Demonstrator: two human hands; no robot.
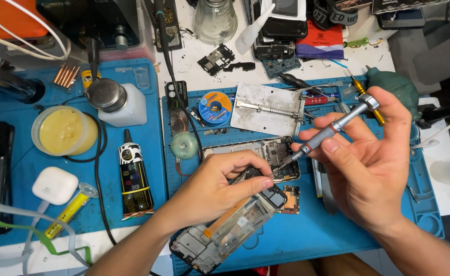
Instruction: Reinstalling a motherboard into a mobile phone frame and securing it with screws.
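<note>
The left hand (220, 184) is pinching the opened phone frame (230, 225) on the blue mat (306, 230) while the right hand (368, 163), fingers closed around a grey screwdriver (332, 130), is working 1 screw, probably needing steady, upright turning next.

The scene is brightly and evenly lit from overhead, with colours strong and saturated. Shadows are soft and short: a faint one lies under the left hand (220, 186) on the blue mat (296, 240), another beneath the right hand (373, 163). Small glare spots sit on the metal cap of the white bottle (105, 94) at far left and on the glass jar (214, 20) at the far edge. Focus is sharp through the centre; the far corners look slightly softer and darker. Straight lines bend mildly toward the edges, a wide-angle effect. The screwdriver (332, 130) shows no motion blur.
</note>
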